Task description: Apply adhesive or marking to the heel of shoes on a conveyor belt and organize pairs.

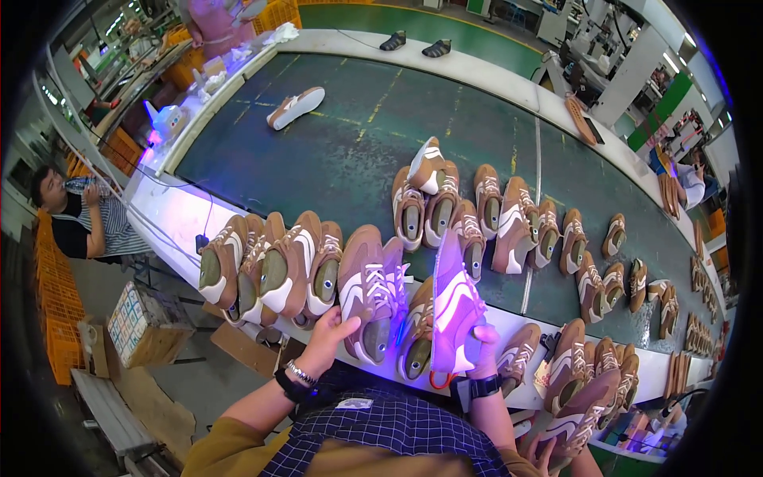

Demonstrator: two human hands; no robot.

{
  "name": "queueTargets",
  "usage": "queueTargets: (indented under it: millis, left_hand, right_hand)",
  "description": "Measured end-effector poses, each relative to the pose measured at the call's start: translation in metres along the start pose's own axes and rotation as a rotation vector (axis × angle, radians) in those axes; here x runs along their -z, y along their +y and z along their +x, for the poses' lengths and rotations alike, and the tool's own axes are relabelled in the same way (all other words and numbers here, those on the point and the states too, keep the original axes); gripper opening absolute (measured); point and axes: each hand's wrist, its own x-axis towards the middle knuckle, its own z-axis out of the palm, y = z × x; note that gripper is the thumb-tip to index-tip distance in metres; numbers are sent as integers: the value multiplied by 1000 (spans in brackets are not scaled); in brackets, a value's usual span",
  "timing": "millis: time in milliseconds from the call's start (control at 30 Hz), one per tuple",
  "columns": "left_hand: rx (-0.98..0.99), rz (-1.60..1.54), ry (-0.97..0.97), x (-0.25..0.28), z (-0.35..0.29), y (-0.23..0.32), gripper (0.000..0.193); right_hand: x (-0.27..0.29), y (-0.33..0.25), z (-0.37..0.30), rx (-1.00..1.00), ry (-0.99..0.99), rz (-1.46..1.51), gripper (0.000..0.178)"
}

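My right hand (pixel 482 350) is closed around the heel of a brown-and-white lace-up sneaker (pixel 455 298), held toe up and tinted violet by light. My left hand (pixel 327 342) grips the lower side of another brown sneaker (pixel 366 294), its thumb against the upper and its other fingers partly hidden. Between these two shoes, a further sneaker (pixel 416 350) rests on the white table edge, partly covered by the raised shoe. A red-orange loop (pixel 442 383) shows below the raised shoe.
Brown sneakers (pixel 290 270) crowd the left of the ledge; several more (pixel 517 226) stand on the dark green conveyor (pixel 318 175). One shoe (pixel 296 107) lies on its side farther off. At lower right, another person's hand (pixel 540 455) is at more sneakers (pixel 584 413). A person (pixel 87 207) sits left.
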Motion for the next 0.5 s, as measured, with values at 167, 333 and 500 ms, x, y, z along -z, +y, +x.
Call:
queueTargets:
  millis: [167, 333, 500]
  left_hand:
    - [90, 8, 11, -1, 10, -1, 43]
    - [-8, 70, -8, -34, 16, -8, 58]
    - [-355, 683, 207, -54, 25, -26, 80]
  right_hand:
    - [14, 13, -7, 20, 48, -24, 78]
    - [8, 18, -11, 42, 93, -120, 73]
    - [14, 24, -9, 64, 124, -115, 71]
